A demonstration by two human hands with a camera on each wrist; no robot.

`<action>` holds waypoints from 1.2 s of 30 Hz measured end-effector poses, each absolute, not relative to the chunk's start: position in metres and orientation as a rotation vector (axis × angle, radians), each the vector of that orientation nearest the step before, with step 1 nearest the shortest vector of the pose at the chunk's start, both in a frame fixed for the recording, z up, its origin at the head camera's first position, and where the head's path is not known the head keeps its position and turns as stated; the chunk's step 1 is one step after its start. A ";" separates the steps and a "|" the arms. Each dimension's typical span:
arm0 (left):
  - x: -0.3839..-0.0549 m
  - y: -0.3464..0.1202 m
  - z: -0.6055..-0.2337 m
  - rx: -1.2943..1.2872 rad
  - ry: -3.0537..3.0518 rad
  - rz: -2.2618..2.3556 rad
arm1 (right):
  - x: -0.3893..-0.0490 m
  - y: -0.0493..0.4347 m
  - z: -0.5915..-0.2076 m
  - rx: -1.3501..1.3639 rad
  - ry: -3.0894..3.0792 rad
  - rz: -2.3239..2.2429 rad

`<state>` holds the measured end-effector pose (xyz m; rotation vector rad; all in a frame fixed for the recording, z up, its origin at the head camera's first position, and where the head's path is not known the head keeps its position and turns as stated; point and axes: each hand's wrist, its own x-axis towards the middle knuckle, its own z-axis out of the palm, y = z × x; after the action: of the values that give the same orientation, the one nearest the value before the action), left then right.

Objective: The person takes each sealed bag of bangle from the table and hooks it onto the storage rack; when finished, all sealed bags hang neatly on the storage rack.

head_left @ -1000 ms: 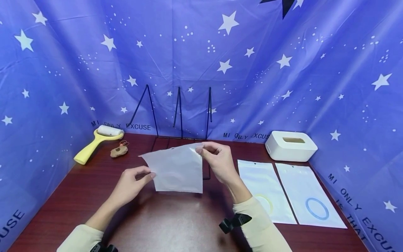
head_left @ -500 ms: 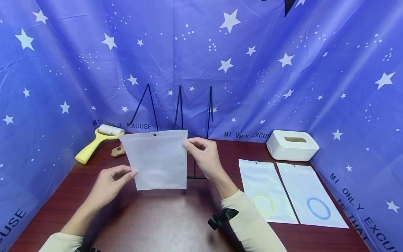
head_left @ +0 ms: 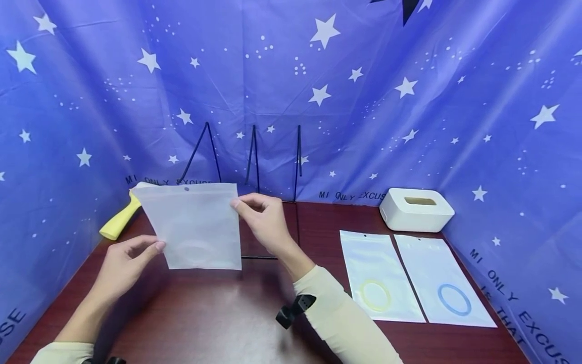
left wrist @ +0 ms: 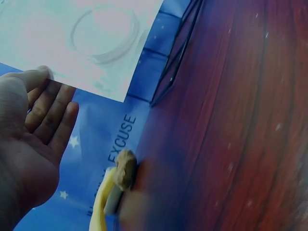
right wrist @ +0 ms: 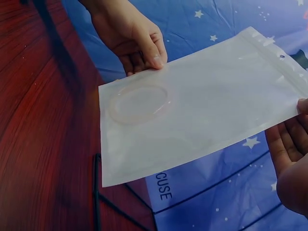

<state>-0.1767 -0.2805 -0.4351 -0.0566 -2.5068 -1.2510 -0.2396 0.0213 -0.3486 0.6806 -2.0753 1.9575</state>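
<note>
Both hands hold up a white translucent zip bag [head_left: 195, 227] with a small hang hole near its top edge. My left hand [head_left: 125, 263] pinches its left edge low down. Higher up, the right edge is pinched by my right hand [head_left: 265, 220]. Through the bag [right wrist: 202, 106] in the right wrist view, a pale pinkish ring [right wrist: 139, 104] shows faintly near the bottom end. Behind the bag stands a black wire rack [head_left: 256, 156] with several upright prongs, its lower left part hidden by the bag.
Two similar bags lie at the right, one with a yellow ring [head_left: 375, 296], the other with a blue ring [head_left: 454, 299]. Behind them stands a white tissue box [head_left: 416, 215]. A yellow-handled roller [head_left: 119, 220] lies at the left, partly covered; a brown lump [left wrist: 125, 169] sits near it.
Both hands have carried the bag leftward and slightly up. It has turned from tilted to more upright and faces the head camera. It now covers part of the roller and the brown lump.
</note>
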 end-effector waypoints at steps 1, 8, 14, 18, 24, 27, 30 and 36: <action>-0.177 -0.283 -0.435 -0.050 -2.499 -1.250 | -0.240 0.018 -0.348 0.683 -2.079 1.958; -0.181 -0.296 -0.439 -0.015 -2.463 -1.246 | -0.241 0.003 -0.347 0.695 -2.097 1.974; -0.187 -0.298 -0.440 -0.015 -2.458 -1.271 | -0.244 0.001 -0.348 0.670 -2.103 1.993; -0.192 -0.297 -0.439 0.005 -2.462 -1.297 | -0.249 0.001 -0.349 0.651 -2.096 2.010; -0.206 -0.294 -0.437 0.005 -2.473 -1.369 | -0.261 -0.001 -0.351 0.589 -2.057 2.042; -0.217 -0.294 -0.437 -0.006 -2.434 -1.396 | -0.268 -0.003 -0.351 0.568 -2.062 2.037; -0.228 -0.293 -0.439 -0.003 -2.416 -1.418 | -0.275 -0.004 -0.349 0.555 -2.064 2.003; -0.248 -0.288 -0.444 0.045 -2.408 -1.492 | -0.292 -0.007 -0.346 0.518 -2.091 1.933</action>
<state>-0.2477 -0.2884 -0.4439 0.0453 -2.4081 -1.4918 -0.2917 -0.0068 -0.3457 0.5177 -2.0915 1.9332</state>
